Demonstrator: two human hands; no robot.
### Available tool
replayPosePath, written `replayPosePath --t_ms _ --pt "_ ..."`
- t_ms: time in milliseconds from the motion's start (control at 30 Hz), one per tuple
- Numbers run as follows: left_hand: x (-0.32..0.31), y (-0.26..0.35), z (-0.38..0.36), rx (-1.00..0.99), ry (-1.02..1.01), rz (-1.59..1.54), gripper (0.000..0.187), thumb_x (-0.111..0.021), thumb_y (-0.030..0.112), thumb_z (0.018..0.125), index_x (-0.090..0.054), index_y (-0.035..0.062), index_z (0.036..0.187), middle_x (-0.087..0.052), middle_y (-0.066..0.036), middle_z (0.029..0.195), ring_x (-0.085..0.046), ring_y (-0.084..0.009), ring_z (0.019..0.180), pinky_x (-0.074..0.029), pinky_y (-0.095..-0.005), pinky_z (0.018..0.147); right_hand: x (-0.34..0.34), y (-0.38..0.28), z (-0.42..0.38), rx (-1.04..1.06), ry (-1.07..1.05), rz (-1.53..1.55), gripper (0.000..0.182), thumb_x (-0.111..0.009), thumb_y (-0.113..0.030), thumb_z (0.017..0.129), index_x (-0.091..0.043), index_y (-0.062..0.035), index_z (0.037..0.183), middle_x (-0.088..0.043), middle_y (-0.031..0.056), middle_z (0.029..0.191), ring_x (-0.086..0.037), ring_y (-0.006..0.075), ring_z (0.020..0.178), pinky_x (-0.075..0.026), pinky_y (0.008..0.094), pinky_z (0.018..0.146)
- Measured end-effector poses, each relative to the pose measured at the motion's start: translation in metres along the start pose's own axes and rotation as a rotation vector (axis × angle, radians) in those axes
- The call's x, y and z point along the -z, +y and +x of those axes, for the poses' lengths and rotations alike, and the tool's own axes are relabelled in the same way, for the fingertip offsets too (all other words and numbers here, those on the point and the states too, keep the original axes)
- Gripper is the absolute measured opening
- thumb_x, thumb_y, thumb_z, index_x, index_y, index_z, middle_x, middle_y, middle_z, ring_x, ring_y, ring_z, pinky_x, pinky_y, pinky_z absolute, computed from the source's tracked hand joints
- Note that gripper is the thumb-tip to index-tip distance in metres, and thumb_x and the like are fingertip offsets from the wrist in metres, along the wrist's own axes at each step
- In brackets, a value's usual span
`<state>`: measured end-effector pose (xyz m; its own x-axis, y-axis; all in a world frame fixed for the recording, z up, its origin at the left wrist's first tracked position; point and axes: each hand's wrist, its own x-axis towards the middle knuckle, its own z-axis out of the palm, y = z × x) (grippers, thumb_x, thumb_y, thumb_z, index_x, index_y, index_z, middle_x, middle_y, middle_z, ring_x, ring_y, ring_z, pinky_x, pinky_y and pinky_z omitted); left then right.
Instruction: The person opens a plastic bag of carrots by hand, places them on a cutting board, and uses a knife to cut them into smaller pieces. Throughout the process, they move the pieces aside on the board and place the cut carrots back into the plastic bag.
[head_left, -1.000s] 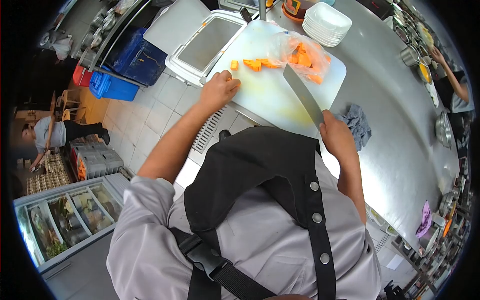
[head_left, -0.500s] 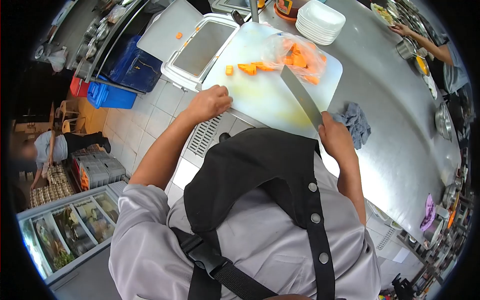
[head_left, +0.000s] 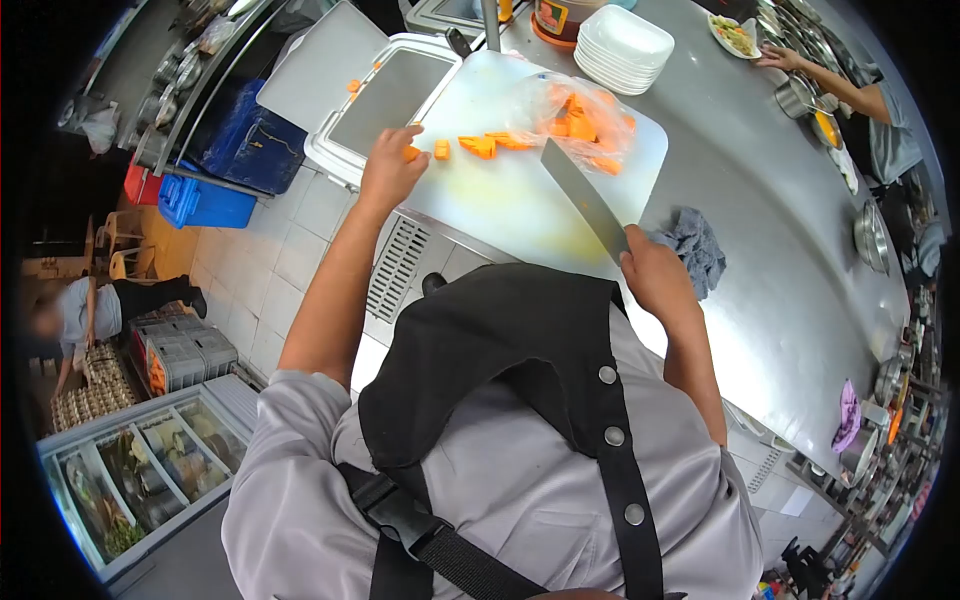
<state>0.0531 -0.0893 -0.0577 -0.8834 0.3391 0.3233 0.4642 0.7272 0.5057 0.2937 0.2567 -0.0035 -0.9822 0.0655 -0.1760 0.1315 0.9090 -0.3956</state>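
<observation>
My right hand [head_left: 655,268] grips a broad-bladed kitchen knife [head_left: 584,200], its blade slanting over the white cutting board [head_left: 500,195]. At the board's left edge, my left hand [head_left: 390,168] has an orange vegetable piece [head_left: 411,153] between its fingers. A small orange cube [head_left: 441,149] lies just right of those fingers. Cut orange wedges [head_left: 478,147] continue in a row towards a clear plastic bag [head_left: 585,120] with more orange chunks, beyond the knife tip. Under the board's far left side stands an uncovered white bin [head_left: 395,100], close to my left hand.
A grey cloth [head_left: 692,250] lies on the steel counter [head_left: 770,250], right of the knife hand. Stacked white dishes [head_left: 625,50] stand behind the board. Across the counter, another person's hand [head_left: 780,58] reaches a plate of food [head_left: 735,36]. Another person [head_left: 95,305] bends at far left.
My left hand has moved forward along the board's left edge, and its fingers have loosened from a fist, showing the orange piece. My right hand keeps the knife in nearly the same place.
</observation>
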Motion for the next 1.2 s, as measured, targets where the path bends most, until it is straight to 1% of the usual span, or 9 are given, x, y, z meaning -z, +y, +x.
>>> replayPosePath --t_ms 133,200,300,333,433,467,667,1000,1200 --pt "-0.008 0.028 0.004 0.004 -0.157 0.041 0.037 -0.069 0.021 0.086 -0.066 0.0124 0.122 -0.062 -0.015 0.114 -0.066 -0.0336 0.098 -0.053 -0.0428 0.088 0.0 0.002 0.001 0.012 0.004 0.001 0.022 -0.053 -0.014 0.093 -0.05 -0.0011 0.111 -0.066 0.0271 0.081 -0.064 0.0465 0.081 -0.047 0.0594 0.072" --pt "-0.01 0.034 0.01 0.065 -0.364 0.158 0.036 -0.068 0.02 0.085 -0.066 0.013 0.12 -0.062 -0.015 0.113 -0.065 -0.0352 0.099 -0.053 -0.0448 0.088 0.003 0.0 0.0 -0.003 -0.007 0.01 0.021 -0.052 -0.014 0.093 -0.05 -0.0011 0.11 -0.066 0.0271 0.081 -0.064 0.047 0.081 -0.047 0.0598 0.072" --pt "-0.02 0.039 0.009 0.001 -0.342 0.104 0.033 -0.068 0.018 0.085 -0.066 0.0121 0.117 -0.063 -0.014 0.11 -0.065 -0.0362 0.099 -0.053 -0.046 0.086 -0.005 0.007 -0.001 0.02 0.047 0.016 0.021 -0.051 -0.014 0.093 -0.05 -0.0014 0.11 -0.067 0.0271 0.082 -0.065 0.0472 0.081 -0.047 0.0605 0.073" --pt "-0.029 0.036 0.009 -0.034 -0.266 0.047 0.039 -0.068 0.016 0.084 -0.063 0.013 0.122 -0.061 -0.016 0.115 -0.065 -0.0375 0.099 -0.053 -0.0466 0.087 -0.006 0.008 -0.001 0.026 0.059 0.009 0.02 -0.052 -0.012 0.092 -0.05 -0.0009 0.108 -0.067 0.0266 0.08 -0.065 0.0471 0.079 -0.048 0.06 0.071" --pt "-0.032 0.057 0.018 -0.023 -0.235 0.021 0.048 -0.067 0.016 0.085 -0.058 0.015 0.132 -0.056 -0.018 0.123 -0.065 -0.0379 0.101 -0.054 -0.0457 0.088 -0.007 0.009 0.0 0.034 0.053 0.021 0.019 -0.051 -0.009 0.09 -0.05 0.0008 0.106 -0.066 0.0261 0.076 -0.065 0.0471 0.075 -0.049 0.0588 0.069" --pt "-0.031 0.068 0.024 -0.012 -0.308 0.053 0.058 -0.068 0.018 0.085 -0.051 0.0167 0.14 -0.051 -0.02 0.13 -0.065 -0.0376 0.105 -0.055 -0.0445 0.09 -0.005 0.009 0.0 0.022 0.057 0.017 0.019 -0.051 -0.009 0.09 -0.05 0.0008 0.106 -0.066 0.0261 0.076 -0.065 0.0471 0.075 -0.049 0.0588 0.069" --pt "-0.052 0.102 0.057 0.014 -0.604 0.359 0.057 -0.072 0.027 0.084 -0.056 0.0197 0.138 -0.049 -0.021 0.132 -0.067 -0.0392 0.107 -0.056 -0.0448 0.09 -0.002 0.005 -0.001 0.042 0.042 0.022 0.018 -0.049 -0.007 0.09 -0.05 0.0018 0.105 -0.067 0.0264 0.078 -0.066 0.0467 0.077 -0.049 0.0586 0.069" --pt "-0.059 0.108 0.067 0.064 -0.634 0.445 0.049 -0.07 0.03 0.087 -0.06 0.0214 0.135 -0.049 -0.02 0.132 -0.067 -0.0385 0.106 -0.057 -0.0445 0.09 -0.008 0.011 -0.004 -0.007 0.051 0.081 0.018 -0.05 -0.01 0.092 -0.05 0.001 0.107 -0.067 0.0267 0.082 -0.066 0.0472 0.081 -0.049 0.0594 0.073" --pt "-0.046 0.091 0.052 0.127 -0.558 0.404 0.044 -0.07 0.03 0.086 -0.065 0.0229 0.129 -0.052 -0.02 0.128 -0.067 -0.0363 0.107 -0.055 -0.0451 0.091 -0.009 0.014 -0.006 -0.014 0.068 0.128 0.023 -0.054 -0.013 0.094 -0.05 0.0005 0.111 -0.067 0.0278 0.085 -0.065 0.048 0.082 -0.048 0.0591 0.074"
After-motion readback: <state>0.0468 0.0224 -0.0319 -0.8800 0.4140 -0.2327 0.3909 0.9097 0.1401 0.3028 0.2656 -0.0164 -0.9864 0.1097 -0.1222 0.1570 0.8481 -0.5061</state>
